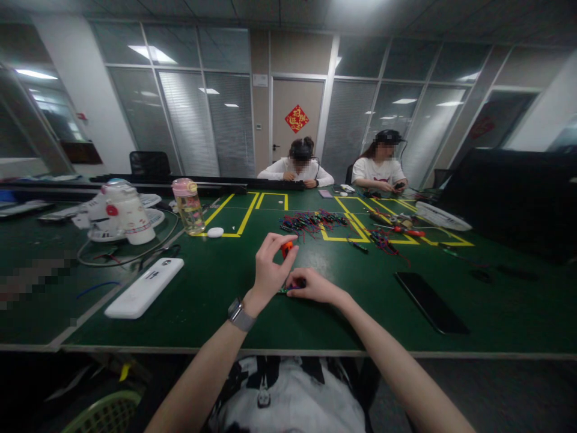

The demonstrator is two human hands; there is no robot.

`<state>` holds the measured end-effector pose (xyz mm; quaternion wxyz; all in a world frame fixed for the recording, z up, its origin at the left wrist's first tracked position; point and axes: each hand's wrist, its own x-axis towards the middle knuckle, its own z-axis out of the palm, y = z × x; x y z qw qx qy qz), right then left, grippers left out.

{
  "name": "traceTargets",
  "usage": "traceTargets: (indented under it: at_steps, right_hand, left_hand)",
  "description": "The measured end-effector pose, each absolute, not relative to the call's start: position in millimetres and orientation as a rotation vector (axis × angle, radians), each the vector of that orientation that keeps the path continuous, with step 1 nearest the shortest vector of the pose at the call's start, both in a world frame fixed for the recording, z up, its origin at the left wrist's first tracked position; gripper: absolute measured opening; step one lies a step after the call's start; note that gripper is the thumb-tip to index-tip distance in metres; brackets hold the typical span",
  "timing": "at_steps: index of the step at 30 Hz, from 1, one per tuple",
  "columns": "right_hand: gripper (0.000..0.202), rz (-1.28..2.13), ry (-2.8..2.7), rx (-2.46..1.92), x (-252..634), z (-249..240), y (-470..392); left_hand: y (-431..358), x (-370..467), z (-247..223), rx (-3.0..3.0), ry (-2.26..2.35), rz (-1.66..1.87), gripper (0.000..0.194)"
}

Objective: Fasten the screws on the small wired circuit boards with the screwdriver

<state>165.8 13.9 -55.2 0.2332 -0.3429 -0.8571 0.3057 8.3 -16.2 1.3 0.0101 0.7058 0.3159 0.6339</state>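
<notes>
My left hand (pixel 272 262) is raised over the green table, wearing a watch on the wrist. A small orange-and-black object (pixel 287 248) shows between its curved thumb and fingers; its kind is not clear. Just right of and below it, my right hand (pixel 313 286) is low on the table, fingers closed on a small green circuit board (pixel 282 291). Only the board's edge shows, the rest being covered by my fingers. Beyond both hands lies a pile of small circuit boards with red and dark wires (pixel 311 222).
A black phone (pixel 430 300) lies right; a white box (pixel 145 287) lies left. Behind it stand a pink-lidded bottle (pixel 188 207) and a white jug (pixel 135 213). Yellow tape (pixel 247 218) marks the table (pixel 216 331). Two people (pixel 295 168) sit across. A dark monitor (pixel 518 198) stands right.
</notes>
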Motion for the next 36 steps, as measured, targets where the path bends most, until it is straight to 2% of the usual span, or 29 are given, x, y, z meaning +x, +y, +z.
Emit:
traceTargets:
  at_steps: [8,18,26,36]
  right_hand:
    - [0.012,0.806,-2.353,-0.941,166.5,-54.4,13.4]
    - [0.011,0.832,-2.352,-0.959,166.0,-51.3,11.5]
    - [0.012,0.807,-2.356,-0.954,166.0,-51.8,11.4]
    - [0.012,0.835,-2.357,-0.951,166.4,-54.5,13.6]
  left_hand:
    - [-14.2,6.4,-1.9,2.140,0.879,1.872,0.028]
    - [-14.8,8.2,0.5,2.163,1.005,2.000,0.014]
    - [-14.3,6.3,-0.5,2.154,0.905,1.890,0.027]
    - [-14.0,7.7,-0.1,2.164,1.023,2.019,0.013]
